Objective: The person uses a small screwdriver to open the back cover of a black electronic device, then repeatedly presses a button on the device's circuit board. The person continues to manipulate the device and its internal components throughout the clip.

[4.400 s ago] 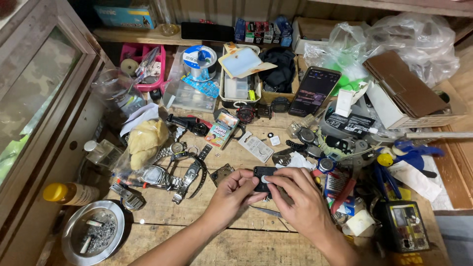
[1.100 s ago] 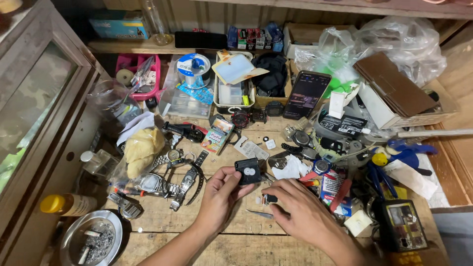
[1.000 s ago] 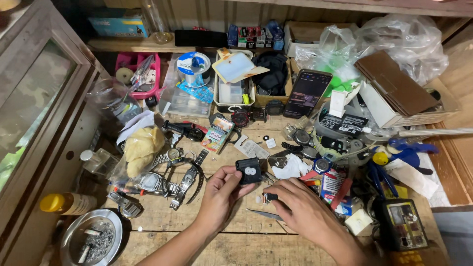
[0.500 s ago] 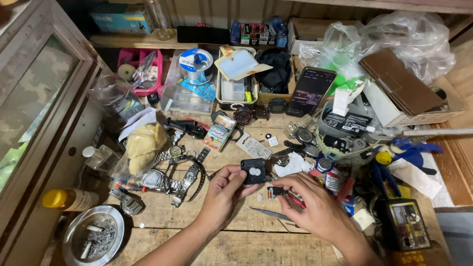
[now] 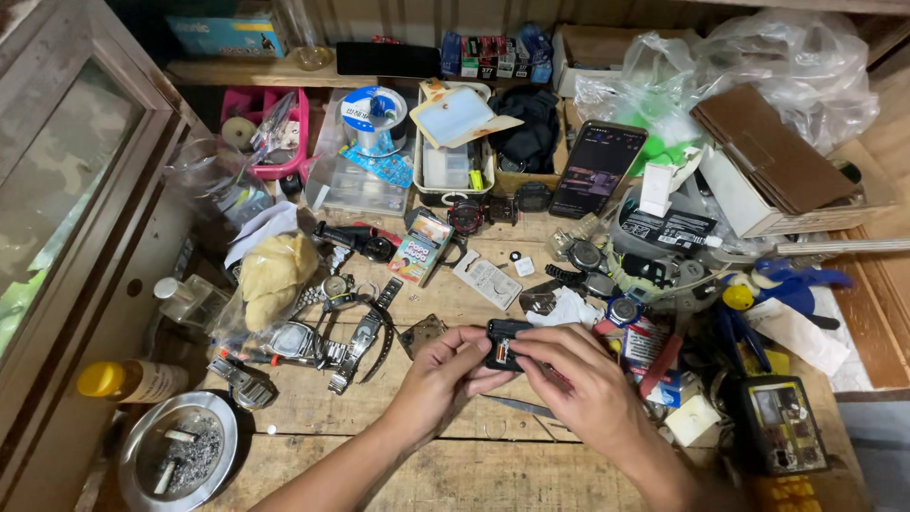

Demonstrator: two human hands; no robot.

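Workbench (image 5: pixel 313 417), wooden, carries the clutter. Left hand (image 5: pixel 438 372) grips a small black case (image 5: pixel 504 342) just above the bench, long axis left-right. Right hand (image 5: pixel 580 379) pinches its right end; both hands touch it.

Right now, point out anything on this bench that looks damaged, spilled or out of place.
Nothing looks spilled or broken, only heavy clutter. The left hand and right hand hold a small black device with reddish insides showing. Loose wristwatches lie heaped on the wooden bench, and a metal ashtray holds ash and butts.
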